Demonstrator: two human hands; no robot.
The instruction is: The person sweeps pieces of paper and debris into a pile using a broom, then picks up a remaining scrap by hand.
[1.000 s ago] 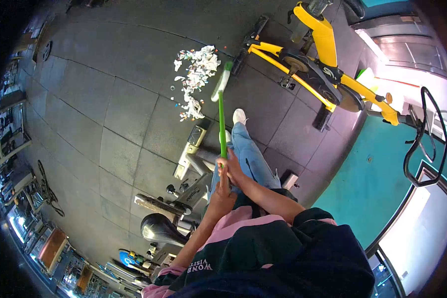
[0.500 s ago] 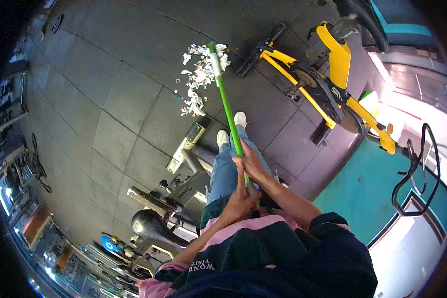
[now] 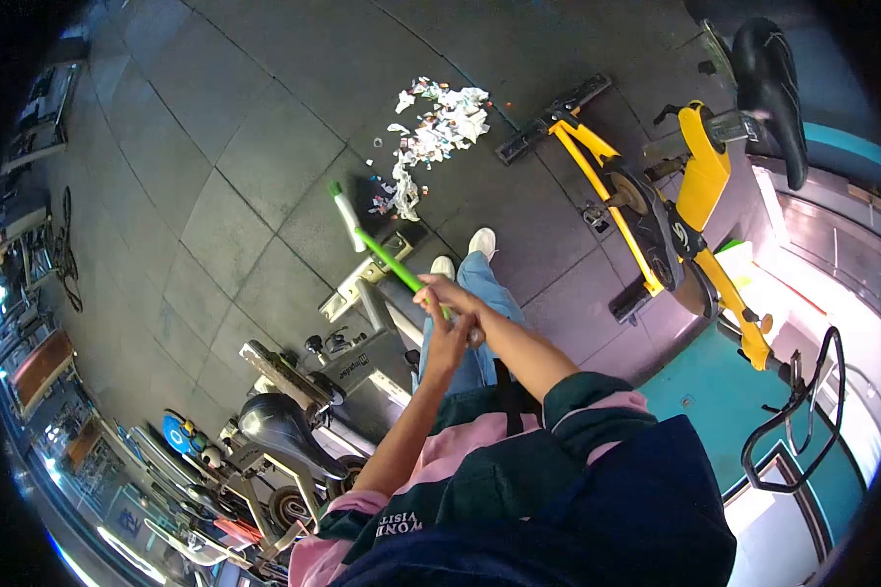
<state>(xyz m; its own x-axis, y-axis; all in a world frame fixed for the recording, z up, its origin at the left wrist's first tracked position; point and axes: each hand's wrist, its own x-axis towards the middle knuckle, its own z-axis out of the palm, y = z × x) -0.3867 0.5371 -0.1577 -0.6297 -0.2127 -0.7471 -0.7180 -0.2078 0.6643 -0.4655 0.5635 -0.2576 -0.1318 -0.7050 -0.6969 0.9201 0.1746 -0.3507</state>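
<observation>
My right hand (image 3: 448, 293) is closed around the green handle of a broom (image 3: 390, 256). Just below it, nearer my body, my left hand (image 3: 448, 344) also grips the handle towards its upper end. The broom's narrow white head (image 3: 347, 217) with a green end is apart from the litter, to its lower left. A heap of crumpled white paper scraps (image 3: 445, 127), mixed with small coloured bits, lies on the dark floor, trailing down towards the broom head.
A yellow exercise bike (image 3: 700, 186) stands on the right. Another exercise machine (image 3: 367, 367) is close at my left, its base reaching near the broom head. My white shoes (image 3: 482, 243) are between them on the tiled floor (image 3: 255, 147). More gym equipment lines the far left.
The broom head has swung left and towards me, off the paper heap. Both hands have moved up and left with the handle. The view has shifted slightly.
</observation>
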